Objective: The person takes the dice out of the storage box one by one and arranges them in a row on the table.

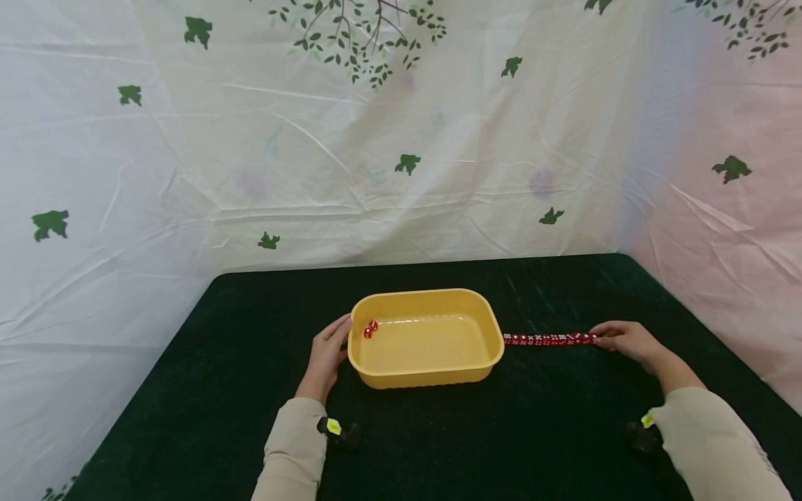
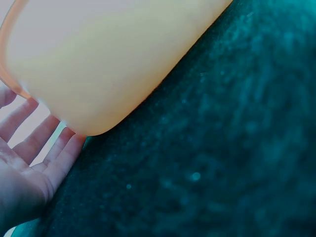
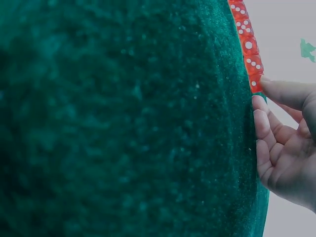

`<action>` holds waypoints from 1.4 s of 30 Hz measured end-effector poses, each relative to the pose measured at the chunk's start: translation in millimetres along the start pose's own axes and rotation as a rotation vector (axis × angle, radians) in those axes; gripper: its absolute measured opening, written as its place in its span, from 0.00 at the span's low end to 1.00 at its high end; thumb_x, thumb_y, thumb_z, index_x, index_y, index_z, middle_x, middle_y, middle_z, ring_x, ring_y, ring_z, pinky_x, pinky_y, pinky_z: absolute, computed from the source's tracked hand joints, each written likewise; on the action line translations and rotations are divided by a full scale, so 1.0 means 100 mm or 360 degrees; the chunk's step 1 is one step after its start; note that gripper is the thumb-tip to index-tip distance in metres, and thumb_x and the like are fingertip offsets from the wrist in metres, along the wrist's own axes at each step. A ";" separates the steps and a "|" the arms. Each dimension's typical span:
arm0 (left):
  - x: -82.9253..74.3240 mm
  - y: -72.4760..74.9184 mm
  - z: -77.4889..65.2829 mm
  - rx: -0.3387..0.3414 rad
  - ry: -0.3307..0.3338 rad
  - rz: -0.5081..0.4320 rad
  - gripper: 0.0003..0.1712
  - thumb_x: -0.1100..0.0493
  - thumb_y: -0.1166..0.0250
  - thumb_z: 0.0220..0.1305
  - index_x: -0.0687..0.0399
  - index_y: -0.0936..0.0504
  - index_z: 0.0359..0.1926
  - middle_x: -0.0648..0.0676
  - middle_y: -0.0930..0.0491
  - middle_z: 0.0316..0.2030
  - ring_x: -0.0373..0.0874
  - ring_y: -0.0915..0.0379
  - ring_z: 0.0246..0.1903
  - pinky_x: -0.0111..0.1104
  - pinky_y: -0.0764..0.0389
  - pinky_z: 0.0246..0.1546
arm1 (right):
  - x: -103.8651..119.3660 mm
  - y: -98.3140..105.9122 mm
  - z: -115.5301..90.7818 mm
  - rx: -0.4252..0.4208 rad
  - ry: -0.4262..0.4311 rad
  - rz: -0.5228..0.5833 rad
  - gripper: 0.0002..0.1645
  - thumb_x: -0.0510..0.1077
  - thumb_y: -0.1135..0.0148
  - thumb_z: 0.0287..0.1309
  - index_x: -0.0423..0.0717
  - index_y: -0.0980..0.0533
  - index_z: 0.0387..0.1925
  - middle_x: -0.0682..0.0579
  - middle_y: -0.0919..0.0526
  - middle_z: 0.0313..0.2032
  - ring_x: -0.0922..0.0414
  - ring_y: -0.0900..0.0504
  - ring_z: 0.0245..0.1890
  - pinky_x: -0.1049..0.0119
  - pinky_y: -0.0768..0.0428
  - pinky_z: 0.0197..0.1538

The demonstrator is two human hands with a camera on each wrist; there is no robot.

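Note:
A yellow rectangular plastic basin [image 1: 426, 378] stands on the dark green cloth, with a few red dice [image 1: 367, 333] inside near its left wall. My left hand [image 1: 328, 355] is at the basin's left end; in the left wrist view its spread, straight fingers [image 2: 64, 153] touch the outer wall. From the basin's right side a straight row of red dice with white pips [image 1: 545, 339] runs to the right. At that row's far right end, my right hand [image 1: 629, 341] pinches the end die [image 3: 255, 84]. The thumb shows on it; the index finger is mostly hidden.
Dark green velvet-like cloth [image 1: 476, 445] covers the table. Behind and at both sides hang pale curtains [image 1: 351, 195] with green leaf prints. A black wrist device [image 1: 341, 433] is strapped at each sleeve.

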State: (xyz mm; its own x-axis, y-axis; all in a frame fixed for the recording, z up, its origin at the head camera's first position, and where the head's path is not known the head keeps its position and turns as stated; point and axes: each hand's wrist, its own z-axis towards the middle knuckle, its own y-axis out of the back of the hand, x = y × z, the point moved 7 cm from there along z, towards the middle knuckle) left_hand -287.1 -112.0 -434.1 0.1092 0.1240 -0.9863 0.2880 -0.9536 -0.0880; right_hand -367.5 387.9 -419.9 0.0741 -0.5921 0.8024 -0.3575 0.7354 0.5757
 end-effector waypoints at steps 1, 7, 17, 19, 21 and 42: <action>0.00 0.00 0.00 -0.0001 0.0001 -0.0001 0.29 0.42 0.44 0.54 0.51 0.31 0.54 0.52 0.35 0.53 0.47 0.37 0.49 0.40 0.32 0.47 | 0.00 0.00 0.00 0.0001 -0.0002 0.0003 0.20 0.42 0.52 0.58 0.28 0.34 0.47 0.43 0.29 0.39 0.51 0.31 0.36 0.63 0.31 0.35; -0.01 0.00 0.00 0.0004 -0.0011 -0.0007 0.28 0.42 0.44 0.55 0.50 0.30 0.54 0.52 0.34 0.53 0.47 0.36 0.49 0.40 0.31 0.46 | 0.00 0.01 0.01 0.0001 -0.0019 -0.0006 0.22 0.43 0.51 0.58 0.28 0.34 0.48 0.40 0.30 0.42 0.52 0.30 0.37 0.63 0.29 0.36; -0.01 -0.01 0.01 0.0004 -0.0025 -0.0014 0.30 0.41 0.44 0.53 0.51 0.31 0.54 0.52 0.34 0.53 0.47 0.36 0.48 0.39 0.31 0.46 | 0.04 0.12 0.00 0.0046 -0.0141 -0.0036 0.29 0.48 0.51 0.59 0.27 0.39 0.51 0.39 0.31 0.44 0.52 0.27 0.36 0.55 0.28 0.40; -0.01 0.00 0.01 0.0002 -0.0027 -0.0008 0.30 0.41 0.44 0.53 0.50 0.31 0.54 0.52 0.35 0.53 0.46 0.36 0.49 0.39 0.31 0.46 | 0.10 0.16 0.02 0.0040 -0.0124 -0.0049 0.29 0.48 0.52 0.59 0.26 0.40 0.51 0.38 0.30 0.44 0.51 0.26 0.37 0.54 0.29 0.41; -0.01 0.00 0.00 -0.0001 -0.0027 -0.0005 0.30 0.41 0.44 0.53 0.50 0.31 0.54 0.51 0.35 0.53 0.46 0.36 0.48 0.39 0.31 0.46 | 0.18 0.21 0.04 0.0027 -0.0099 -0.0061 0.30 0.49 0.53 0.60 0.26 0.40 0.52 0.36 0.30 0.44 0.50 0.27 0.37 0.53 0.29 0.41; 0.00 0.01 0.02 -0.0007 -0.0021 -0.0005 0.30 0.41 0.44 0.53 0.50 0.31 0.54 0.51 0.35 0.54 0.47 0.36 0.49 0.39 0.31 0.46 | 1.04 0.37 0.29 -0.0054 0.0126 -0.0221 0.28 0.50 0.53 0.60 0.29 0.38 0.51 0.42 0.26 0.41 0.53 0.26 0.34 0.51 0.30 0.45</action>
State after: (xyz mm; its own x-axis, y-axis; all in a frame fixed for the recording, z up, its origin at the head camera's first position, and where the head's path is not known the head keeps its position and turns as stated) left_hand -289.0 -113.8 -434.9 0.0956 0.1235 -0.9877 0.2927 -0.9519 -0.0907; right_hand -400.1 344.0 -320.0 0.1944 -0.6618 0.7241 -0.3074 0.6599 0.6856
